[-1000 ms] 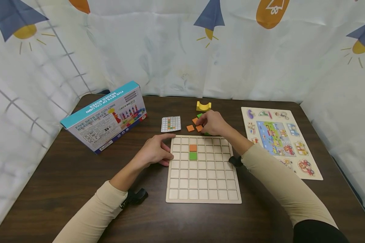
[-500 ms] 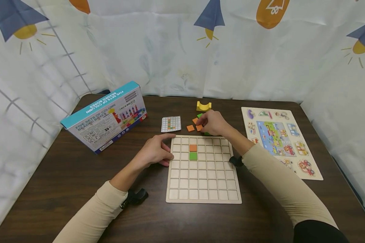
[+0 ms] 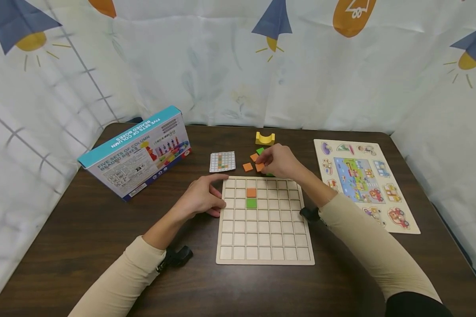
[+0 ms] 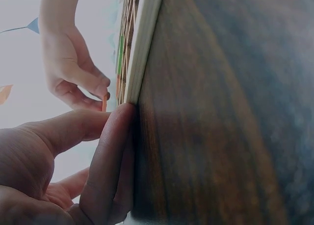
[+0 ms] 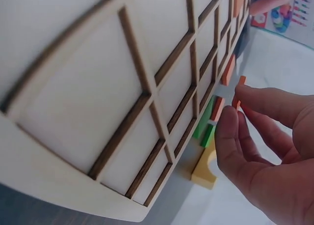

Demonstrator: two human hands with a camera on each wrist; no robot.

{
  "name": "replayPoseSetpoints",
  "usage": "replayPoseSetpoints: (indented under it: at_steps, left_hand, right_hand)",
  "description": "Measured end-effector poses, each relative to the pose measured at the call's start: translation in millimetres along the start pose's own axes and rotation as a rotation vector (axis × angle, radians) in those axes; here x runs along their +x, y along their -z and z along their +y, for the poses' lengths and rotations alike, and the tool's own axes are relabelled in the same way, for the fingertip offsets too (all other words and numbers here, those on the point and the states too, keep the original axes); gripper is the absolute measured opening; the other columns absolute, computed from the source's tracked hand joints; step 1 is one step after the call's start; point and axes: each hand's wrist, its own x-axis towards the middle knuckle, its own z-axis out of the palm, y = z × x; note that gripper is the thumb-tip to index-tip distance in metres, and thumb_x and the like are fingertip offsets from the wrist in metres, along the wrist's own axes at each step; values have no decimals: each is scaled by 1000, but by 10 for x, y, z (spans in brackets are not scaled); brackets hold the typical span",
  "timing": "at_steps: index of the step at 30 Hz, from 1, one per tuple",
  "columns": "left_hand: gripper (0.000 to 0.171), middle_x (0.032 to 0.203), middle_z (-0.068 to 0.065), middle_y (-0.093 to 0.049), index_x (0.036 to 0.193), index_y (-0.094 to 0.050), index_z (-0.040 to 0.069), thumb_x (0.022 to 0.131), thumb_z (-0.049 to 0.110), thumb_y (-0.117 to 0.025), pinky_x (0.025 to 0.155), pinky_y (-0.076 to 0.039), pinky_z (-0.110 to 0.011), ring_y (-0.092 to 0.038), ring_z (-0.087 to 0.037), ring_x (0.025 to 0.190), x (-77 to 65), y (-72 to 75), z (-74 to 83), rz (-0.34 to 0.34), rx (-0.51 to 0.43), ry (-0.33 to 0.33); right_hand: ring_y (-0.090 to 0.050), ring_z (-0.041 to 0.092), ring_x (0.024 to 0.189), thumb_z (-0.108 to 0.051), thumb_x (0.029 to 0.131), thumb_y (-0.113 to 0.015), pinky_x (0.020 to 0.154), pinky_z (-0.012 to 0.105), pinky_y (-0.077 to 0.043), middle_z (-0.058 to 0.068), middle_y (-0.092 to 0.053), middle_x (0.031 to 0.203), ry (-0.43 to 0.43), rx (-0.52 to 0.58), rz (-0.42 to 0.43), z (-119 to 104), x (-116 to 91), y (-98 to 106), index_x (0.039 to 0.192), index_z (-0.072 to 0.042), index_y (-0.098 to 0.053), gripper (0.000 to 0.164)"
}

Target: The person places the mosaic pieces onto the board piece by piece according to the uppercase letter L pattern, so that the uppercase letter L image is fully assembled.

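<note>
A square wooden grid board (image 3: 269, 226) lies flat on the table, an orange tile (image 3: 251, 193) and a green tile (image 3: 251, 203) in one column near its far side. My left hand (image 3: 202, 193) rests at the board's left edge, fingertips touching its side in the left wrist view. Beyond the far edge, my right hand (image 3: 279, 162) is above several loose tiles. Between its thumb and fingertips it pinches a thin orange tile (image 5: 241, 81), seen edge-on in the right wrist view. Loose orange tiles (image 3: 247, 167) and a green tile (image 3: 260, 151) lie by it, others partly hidden under the hand.
A small pattern card (image 3: 222, 162) printed with a coloured grid lies behind the board. Farther back stands a yellow arched block (image 3: 265, 139). At left is a toy box (image 3: 143, 154); at right lies a picture puzzle board (image 3: 410, 226). Printed curtains surround the table.
The right forearm has shifted very slightly, and the head view has moved a touch. Both hands otherwise stay where they were, and the tiles on the board are the same.
</note>
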Motion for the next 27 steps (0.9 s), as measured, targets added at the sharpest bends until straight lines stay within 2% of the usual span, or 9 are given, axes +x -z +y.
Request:
replayPoseSetpoints:
  at_steps: [10, 17, 27]
  left_hand:
    - [83, 103, -20, -63, 155, -49, 21, 83, -8, -79, 61, -68, -39, -73, -22, 64, -5, -2, -4, 6, 6, -9]
    - [82, 103, -21, -63, 155, -50, 21, 83, -9, -79, 60, -68, -38, -73, -22, 63, -5, -11, -13, 10, 11, -7]
    - [82, 103, -21, -63, 154, -51, 21, 83, -10, -78, 61, -68, -39, -74, -22, 66, -2, -14, -5, 8, 3, -4]
  right_hand:
    - [-69, 20, 90, -4, 86, -78, 81, 35, -61, 7, -77, 99, 4, 17, 11, -70, -164, -12, 105, -8, -80, 19]
    - [-67, 19, 87, -7, 86, -82, 79, 32, -60, 5, -76, 96, 16, 45, 24, -104, -286, -47, 104, -10, -81, 18]
    - [-63, 19, 81, -5, 86, -82, 68, 29, -53, 4, -72, 88, 22, 117, 37, -154, -499, -110, 105, -10, -81, 20]
